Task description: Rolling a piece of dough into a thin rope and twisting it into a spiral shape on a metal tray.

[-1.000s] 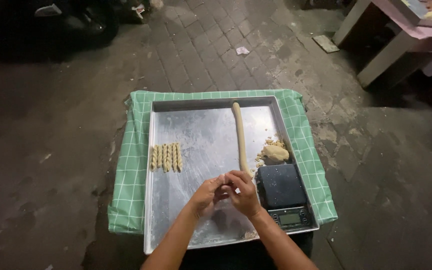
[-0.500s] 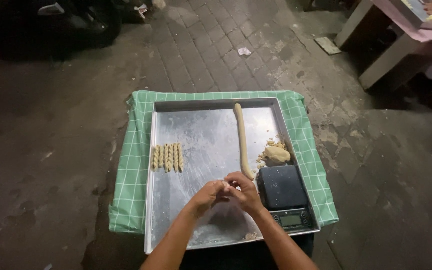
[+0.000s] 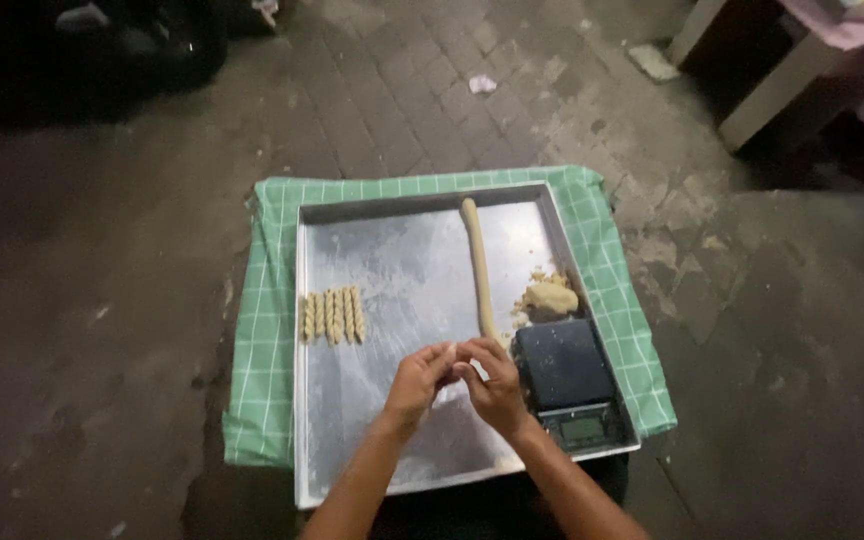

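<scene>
While the long dough rope (image 3: 478, 268) lies where it lay a second ago, running from the far rim of the metal tray (image 3: 392, 250) down toward the hands, little else has shifted: the left hand (image 3: 416, 382) and the right hand (image 3: 492, 386) remain pressed together over the tray's near half, just at the rope's near end. Both sets of fingers are narrowly curled, fingertips meeting, and seem to pinch a small pale bit of dough between them; the piece itself is too small to make out clearly. Since the pose barely differs from half a second back, the work appears to be slow shaping of one small piece rather than a reach or a put-down.

Left of the rope, a row of short twisted dough sticks (image 3: 332, 316) sits side by side near the tray's left rim, ridged like little cords. Right of the rope, a rough dough lump (image 3: 550, 298) with crumbs about it rests against the tray's right wall, matte and grainy. Just nearer than that lump stands a dark kitchen scale (image 3: 564, 378) with a small lit display. The tray is dull brushed metal, smeared and shallow-walled, and rests on a green checked cloth (image 3: 270, 330) that drapes over whatever carries it. Around it lies dark paving (image 3: 422, 100) of worn brick.
</scene>
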